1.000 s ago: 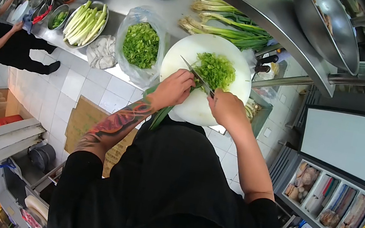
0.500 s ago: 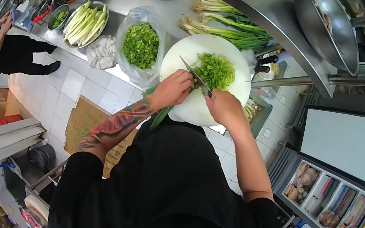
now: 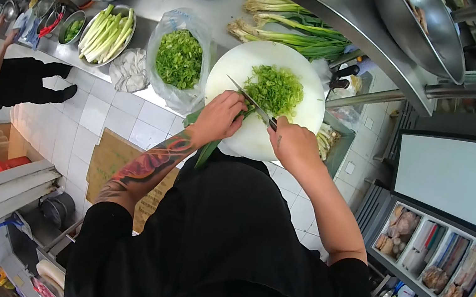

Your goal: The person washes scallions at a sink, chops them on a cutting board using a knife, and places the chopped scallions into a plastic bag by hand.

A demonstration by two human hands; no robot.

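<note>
My right hand point(image 3: 294, 146) is closed around the handle of a kitchen knife point(image 3: 251, 100), its blade pointing up and left over the board. Curled over a bunch of green onions point(image 3: 207, 153), my left hand point(image 3: 221, 115) presses it down close beside the blade. Long green leaves trail from under that hand past the near edge of the round white cutting board point(image 3: 226, 73). A heap of chopped green onion point(image 3: 274, 89) lies on the board just beyond the knife. To the left, a clear plastic bag point(image 3: 152, 73) holds more chopped greens point(image 3: 178, 58).
Whole green onions point(image 3: 296, 35) lie behind the board. A bowl of cut stalks point(image 3: 106, 36) and a crumpled cloth point(image 3: 131, 70) are at left. A metal shelf rail point(image 3: 314, 3) arches overhead, bearing a large wok point(image 3: 423, 35). Another person point(image 3: 15, 77) stands far left.
The view has shifted slightly. The knife blade has tilted a little and both hands remain at the board's near side. The other person's hands have moved apart.
</note>
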